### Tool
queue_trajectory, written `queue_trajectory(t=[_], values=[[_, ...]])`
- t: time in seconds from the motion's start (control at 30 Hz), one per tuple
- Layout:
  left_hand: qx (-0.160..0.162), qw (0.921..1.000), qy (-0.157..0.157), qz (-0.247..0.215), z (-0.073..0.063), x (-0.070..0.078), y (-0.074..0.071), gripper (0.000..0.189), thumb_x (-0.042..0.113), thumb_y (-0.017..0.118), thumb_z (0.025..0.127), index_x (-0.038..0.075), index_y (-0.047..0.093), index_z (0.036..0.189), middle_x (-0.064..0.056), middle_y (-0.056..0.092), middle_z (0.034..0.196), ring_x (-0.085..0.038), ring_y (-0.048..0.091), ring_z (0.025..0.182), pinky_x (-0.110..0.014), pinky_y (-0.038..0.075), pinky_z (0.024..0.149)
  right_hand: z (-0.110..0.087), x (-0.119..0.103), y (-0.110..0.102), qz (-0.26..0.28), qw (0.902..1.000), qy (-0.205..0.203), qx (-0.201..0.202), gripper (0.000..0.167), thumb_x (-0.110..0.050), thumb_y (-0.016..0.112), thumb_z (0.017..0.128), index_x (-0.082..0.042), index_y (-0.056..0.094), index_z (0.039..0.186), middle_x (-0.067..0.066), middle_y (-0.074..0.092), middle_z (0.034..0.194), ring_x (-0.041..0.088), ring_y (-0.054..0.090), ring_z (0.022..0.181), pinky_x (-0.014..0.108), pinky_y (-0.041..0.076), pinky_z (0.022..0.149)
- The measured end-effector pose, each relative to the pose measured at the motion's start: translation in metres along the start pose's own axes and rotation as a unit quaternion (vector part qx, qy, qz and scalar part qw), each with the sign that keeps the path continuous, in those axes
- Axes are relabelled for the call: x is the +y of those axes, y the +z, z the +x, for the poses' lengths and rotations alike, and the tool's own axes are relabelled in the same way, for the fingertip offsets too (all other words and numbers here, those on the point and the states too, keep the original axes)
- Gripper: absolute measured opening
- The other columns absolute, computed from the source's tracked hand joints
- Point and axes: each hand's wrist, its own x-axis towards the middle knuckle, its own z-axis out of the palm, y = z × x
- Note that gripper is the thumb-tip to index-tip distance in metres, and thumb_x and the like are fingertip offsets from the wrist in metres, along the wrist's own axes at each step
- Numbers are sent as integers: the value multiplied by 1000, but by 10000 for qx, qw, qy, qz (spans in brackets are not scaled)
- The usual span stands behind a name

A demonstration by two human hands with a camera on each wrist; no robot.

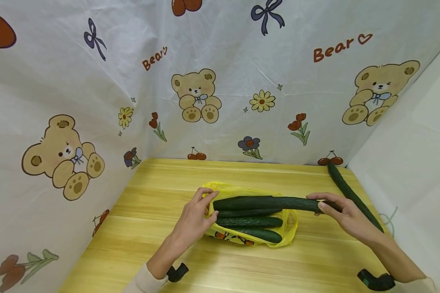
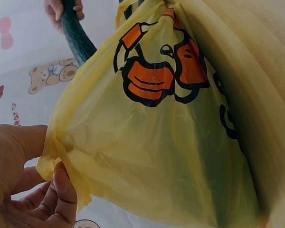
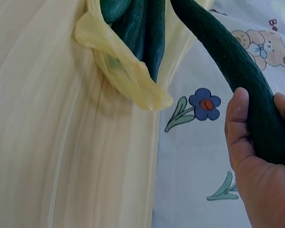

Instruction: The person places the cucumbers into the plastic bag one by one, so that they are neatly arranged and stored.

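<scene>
A yellow plastic bag (image 1: 290, 234) lies on its side on the table, its mouth to the right, with several dark green cucumbers (image 1: 249, 222) inside. My left hand (image 1: 194, 217) is at the bag's left end; in the left wrist view its thumb and fingers (image 2: 61, 185) pinch the gathered plastic. My right hand (image 1: 348, 215) grips one end of a long cucumber (image 1: 295, 203), thumb on one side and fingers on the other. That cucumber's far end reaches over the bag, above the others. In the right wrist view the held cucumber (image 3: 228, 57) slants up and away from the palm.
Another long cucumber (image 1: 353, 197) lies along the table's right edge. The wood-grain table (image 1: 132, 228) meets a white printed cloth (image 1: 227, 53) at the back and left. A plain white panel (image 1: 418, 162) stands at the right. Dark wrist-worn devices (image 1: 375, 280) show near both sleeves.
</scene>
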Motion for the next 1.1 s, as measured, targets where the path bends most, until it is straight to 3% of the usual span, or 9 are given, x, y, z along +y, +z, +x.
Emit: queue_trajectory(t=[0.23,0.43,0.7,0.93,1.1], values=[[7,10000,4,12,0,1,0,57,10,85,93,10,67,147,-3,58,142,2,51,71,-17,47,61,19,3,20,47,9999,21,-154,35,-10,48,115,-9,62,147,6,67,145,22,74,100,31,59,85],[10,10000,-2,8,1,2,-1,57,11,84,93,10,66,147,-3,59,142,1,53,72,-17,48,62,36,5,37,253,9992,-64,-298,34,-11,48,115,-6,62,146,23,64,145,17,74,98,33,62,88],[36,10000,-49,-37,1,4,-2,58,9,85,92,10,67,147,-2,60,142,0,53,71,-18,47,61,51,6,60,424,9977,-51,-527,34,-14,49,115,-8,63,146,24,62,149,16,75,103,31,61,91],[67,10000,-46,11,0,7,-2,56,8,84,92,10,67,146,-2,62,143,0,52,70,-18,45,59,64,2,79,590,9959,-28,-690,36,-17,50,116,-4,62,146,21,61,152,9,68,123,28,59,97],[58,9999,36,141,1,8,-3,57,8,84,93,12,67,147,-2,63,144,-1,51,70,-17,44,59,76,-2,95,1021,9905,-86,-923,37,-14,48,116,1,59,148,29,55,154,23,75,113,41,64,97]])
